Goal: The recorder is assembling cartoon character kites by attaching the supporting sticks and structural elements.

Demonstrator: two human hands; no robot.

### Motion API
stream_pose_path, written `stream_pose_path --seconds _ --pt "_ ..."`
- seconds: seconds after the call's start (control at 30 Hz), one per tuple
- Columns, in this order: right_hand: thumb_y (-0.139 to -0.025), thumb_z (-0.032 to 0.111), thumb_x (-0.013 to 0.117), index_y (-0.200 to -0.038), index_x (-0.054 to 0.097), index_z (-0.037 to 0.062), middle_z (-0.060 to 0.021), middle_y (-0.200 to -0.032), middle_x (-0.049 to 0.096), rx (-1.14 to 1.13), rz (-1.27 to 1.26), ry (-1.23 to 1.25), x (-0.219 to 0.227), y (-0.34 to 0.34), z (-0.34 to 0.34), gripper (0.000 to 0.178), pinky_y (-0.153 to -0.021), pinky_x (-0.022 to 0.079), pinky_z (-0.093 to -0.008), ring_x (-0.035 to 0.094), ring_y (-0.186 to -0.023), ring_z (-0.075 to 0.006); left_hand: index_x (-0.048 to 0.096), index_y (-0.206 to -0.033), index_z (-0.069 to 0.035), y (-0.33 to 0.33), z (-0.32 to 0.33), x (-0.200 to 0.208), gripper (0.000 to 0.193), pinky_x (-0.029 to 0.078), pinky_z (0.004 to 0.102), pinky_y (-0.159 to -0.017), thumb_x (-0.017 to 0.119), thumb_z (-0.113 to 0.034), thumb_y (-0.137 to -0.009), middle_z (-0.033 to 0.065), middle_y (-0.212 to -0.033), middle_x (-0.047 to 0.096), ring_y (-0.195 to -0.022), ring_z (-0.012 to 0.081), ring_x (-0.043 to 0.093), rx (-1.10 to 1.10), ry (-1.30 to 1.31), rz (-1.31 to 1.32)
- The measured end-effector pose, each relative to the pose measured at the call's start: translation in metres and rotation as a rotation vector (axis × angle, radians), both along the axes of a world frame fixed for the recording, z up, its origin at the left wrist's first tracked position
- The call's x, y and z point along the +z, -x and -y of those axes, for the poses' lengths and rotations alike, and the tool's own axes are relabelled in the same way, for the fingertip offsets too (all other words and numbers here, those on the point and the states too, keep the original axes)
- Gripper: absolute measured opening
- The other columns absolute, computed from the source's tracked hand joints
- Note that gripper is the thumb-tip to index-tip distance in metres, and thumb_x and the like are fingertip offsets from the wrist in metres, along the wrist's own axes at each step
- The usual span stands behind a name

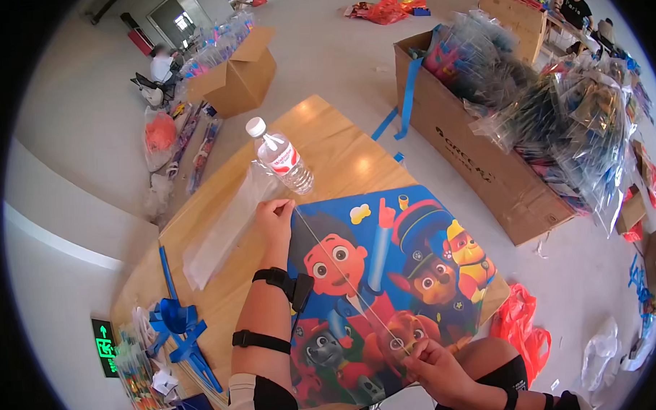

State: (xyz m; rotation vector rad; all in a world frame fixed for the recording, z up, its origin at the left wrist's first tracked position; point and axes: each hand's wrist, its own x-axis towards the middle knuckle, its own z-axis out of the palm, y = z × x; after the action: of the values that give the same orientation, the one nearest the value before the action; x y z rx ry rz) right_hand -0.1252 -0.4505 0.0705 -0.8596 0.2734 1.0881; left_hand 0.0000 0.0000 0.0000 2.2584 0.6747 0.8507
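Head view, the only one. Work on the printed sheet [389,297] looks partway along, my judgement: it's spread out on the table [318,129], and a thin pale line [338,261] runs slantwise over its face, one end at each hand. Can't tell whether that line is a string or a slim rod, nor whether either end is fixed; with both ends at the fingers, securing seems not finished.

Left hand [274,220]: closed to a pinch at the sheet's upper left corner, on the line's far end; can't tell if it grips the corner too. Right hand [438,367]: thumb and fingers pinched on the near end, over the sheet's lower part.

Sheet lies between and beneath the hands. Smooth, flat-looking, angular outline; blue ground with a big-eyed cartoon child and several pups in caps or helmets. No tear visible; the lower edge is partly hidden.

Around: water bottle [284,159] upright just beyond the left hand, clear plastic sleeve [224,237] left of it, blue strips [179,333] left of that forearm, red plastic bag [524,328] right of the right hand.
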Motion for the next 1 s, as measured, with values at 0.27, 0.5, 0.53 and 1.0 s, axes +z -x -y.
stream_pose_path --seconds 0.27,0.5,0.53,1.0 --pt "-0.099 0.004 0.065 -0.097 0.052 0.0102 -0.0018 -0.087 0.057 -0.01 -0.019 0.029 -0.001 0.002 0.0 0.015 -0.072 0.052 -0.0343 0.057 -0.072 -0.0143 0.066 -0.087 -0.001 -0.006 0.005 -0.005 0.023 0.052 0.0338 -0.071 0.085 -0.011 -0.079 0.0096 -0.085 0.065 -0.075 0.0199 0.063 0.083 0.141 0.185" --pt "-0.099 0.004 0.066 -0.099 0.052 0.0109 -0.0015 -0.087 0.057 -0.004 -0.053 0.027 -0.003 0.002 0.0 0.015 -0.071 0.051 -0.0339 0.056 -0.071 -0.0136 0.062 -0.088 -0.003 -0.011 -0.009 -0.013 0.025 0.053 0.0337 -0.069 0.085 -0.011 -0.079 0.0072 -0.081 0.065 -0.071 0.0191 0.062 0.094 0.05 0.053" --pt "-0.099 0.004 0.065 -0.1 0.053 0.0109 -0.002 -0.088 0.058 0.005 -0.026 0.04 -0.005 0.002 0.0 0.014 -0.071 0.051 -0.0343 0.056 -0.072 -0.0139 0.062 -0.087 -0.003 -0.012 -0.01 -0.016 0.024 0.053 0.0341 -0.069 0.084 -0.011 -0.08 0.0072 -0.08 0.065 -0.07 0.0194 0.062 0.101 0.048 0.028" --pt "-0.106 0.022 0.051 -0.12 0.057 0.0088 -0.0079 -0.109 0.069 -0.001 -0.071 0.033 -0.003 -0.001 0.006 0.02 -0.076 0.05 -0.0312 0.064 -0.084 -0.0159 0.06 -0.104 0.0 0.102 0.091 0.045 0.008 0.05 0.0411 -0.088 0.056 -0.002 -0.098 0.017 -0.1 0.066 -0.097 0.0322 0.064 -0.075 -0.093 0.166"
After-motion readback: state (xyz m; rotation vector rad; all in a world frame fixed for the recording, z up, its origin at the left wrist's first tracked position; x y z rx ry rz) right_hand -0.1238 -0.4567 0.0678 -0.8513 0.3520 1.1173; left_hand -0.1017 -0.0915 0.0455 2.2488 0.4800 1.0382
